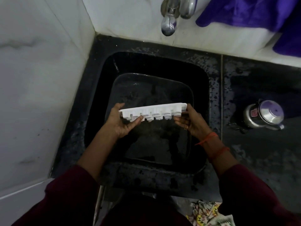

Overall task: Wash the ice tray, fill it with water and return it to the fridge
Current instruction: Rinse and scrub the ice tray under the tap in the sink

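A white plastic ice tray [153,111] is held over the black sink [101,82], tilted so its cup undersides face me. My left hand [121,121] grips its left end, thumb across the cups. My right hand [190,121] grips its right end, fingers curled under the rim. The chrome tap [169,25] juts from the wall above the sink; no water runs from it. A clear rectangular dish [187,92] lies in the sink bottom below the tray.
White tiled walls stand at left and behind. A dark wet countertop [260,144] extends right, with a steel vessel with a lid [265,115] on it. Purple cloth [260,15] hangs at the top right. A patterned cloth [210,214] lies at the bottom.
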Motion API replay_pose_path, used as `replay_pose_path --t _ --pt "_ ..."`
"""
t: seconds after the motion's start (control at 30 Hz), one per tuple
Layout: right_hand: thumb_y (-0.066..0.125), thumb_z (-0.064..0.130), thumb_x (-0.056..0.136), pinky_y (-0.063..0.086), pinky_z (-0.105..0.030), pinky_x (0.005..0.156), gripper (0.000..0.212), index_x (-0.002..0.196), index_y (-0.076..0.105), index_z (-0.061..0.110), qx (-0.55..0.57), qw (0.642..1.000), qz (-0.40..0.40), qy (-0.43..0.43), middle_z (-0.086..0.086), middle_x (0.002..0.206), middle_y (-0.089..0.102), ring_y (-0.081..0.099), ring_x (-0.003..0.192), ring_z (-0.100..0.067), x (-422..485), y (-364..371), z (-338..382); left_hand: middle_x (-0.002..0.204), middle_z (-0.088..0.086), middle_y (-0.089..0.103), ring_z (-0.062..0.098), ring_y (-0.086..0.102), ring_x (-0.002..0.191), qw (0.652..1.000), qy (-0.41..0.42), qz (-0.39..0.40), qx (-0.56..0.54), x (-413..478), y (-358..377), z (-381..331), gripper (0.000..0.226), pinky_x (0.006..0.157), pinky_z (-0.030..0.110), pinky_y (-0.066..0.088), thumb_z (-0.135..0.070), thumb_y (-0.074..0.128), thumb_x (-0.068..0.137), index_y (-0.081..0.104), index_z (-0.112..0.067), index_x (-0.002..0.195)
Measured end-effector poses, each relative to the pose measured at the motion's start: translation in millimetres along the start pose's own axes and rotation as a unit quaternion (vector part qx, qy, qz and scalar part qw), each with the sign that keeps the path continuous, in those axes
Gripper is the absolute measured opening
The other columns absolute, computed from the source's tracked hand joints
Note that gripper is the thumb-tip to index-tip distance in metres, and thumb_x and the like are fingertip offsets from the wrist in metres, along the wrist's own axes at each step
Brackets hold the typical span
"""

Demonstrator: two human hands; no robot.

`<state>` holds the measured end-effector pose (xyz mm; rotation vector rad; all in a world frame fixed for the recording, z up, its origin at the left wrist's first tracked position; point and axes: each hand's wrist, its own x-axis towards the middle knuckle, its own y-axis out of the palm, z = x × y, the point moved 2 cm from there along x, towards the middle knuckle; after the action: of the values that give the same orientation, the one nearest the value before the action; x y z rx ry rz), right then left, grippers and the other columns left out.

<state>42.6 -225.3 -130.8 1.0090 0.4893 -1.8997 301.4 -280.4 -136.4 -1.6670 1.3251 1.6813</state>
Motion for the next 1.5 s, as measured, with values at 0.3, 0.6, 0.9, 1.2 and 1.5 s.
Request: replay_pose_path --t 0.3,0.6,0.9,1.2,1.5 --pt "0.046 0.055 0.101 0.053 -0.024 0.041 0.060 0.112 0.059 -0.003 -0.105 0.994 -0.008 -0.001 -0.013 0.065 0.069 0.066 0.044 -0.013 3 4 16 0.135 0.029 0.057 0.049 0.063 0.102 0.998 -0.047 0.043 0.023 -1 7 -8 0.071 0.053 0.045 0.062 -0.057 0.057 0.092 0.055 -0.002 0.138" --pt "0.047 0.029 0.104 0.059 -0.029 0.050 0.028 0.113 0.061 0.007 -0.231 0.972 0.032 0.006 -0.008 0.064 0.073 0.071 0.053 -0.017 7 1 51 0.137 0.038 0.054 0.048 0.073 0.093 0.994 0.034 0.097 0.045 -12 11 -17 0.024 0.062 0.041 0.064 -0.005 0.045 0.097 0.054 0.001 0.118" --pt "0.055 0.035 0.101 0.058 -0.029 0.083 0.020 0.110 0.066 0.020 -0.201 0.930 0.022 -0.307 -0.004 0.107 0.072 0.072 0.098 -0.016 9 54 156 0.143 0.002 0.058 0.032 0.071 0.114 0.958 0.165 0.214 0.096 -18 17 -29 0.082 0.079 0.048 0.063 0.005 0.057 0.087 0.043 -0.047 0.150" --pt "0.048 0.026 0.106 0.055 -0.038 0.096 0.031 0.124 0.053 0.001 -0.006 0.966 0.175 -0.190 -0.017 0.114 0.063 0.064 0.107 -0.029 23 124 214 0.149 -0.001 0.054 0.027 0.067 0.122 0.931 0.219 0.271 0.112 -23 31 -40 0.089 0.077 0.042 0.064 0.003 0.058 0.085 0.036 -0.050 0.153" --pt "0.055 0.013 0.102 0.053 -0.046 0.101 0.012 0.091 0.052 0.009 -0.062 0.966 0.125 -0.219 -0.016 0.097 0.067 0.067 0.109 -0.035 11 125 223 0.146 -0.003 0.057 0.026 0.065 0.124 0.922 0.249 0.268 0.128 -15 35 -46 0.091 0.086 0.047 0.062 0.007 0.058 0.085 0.035 -0.048 0.154"
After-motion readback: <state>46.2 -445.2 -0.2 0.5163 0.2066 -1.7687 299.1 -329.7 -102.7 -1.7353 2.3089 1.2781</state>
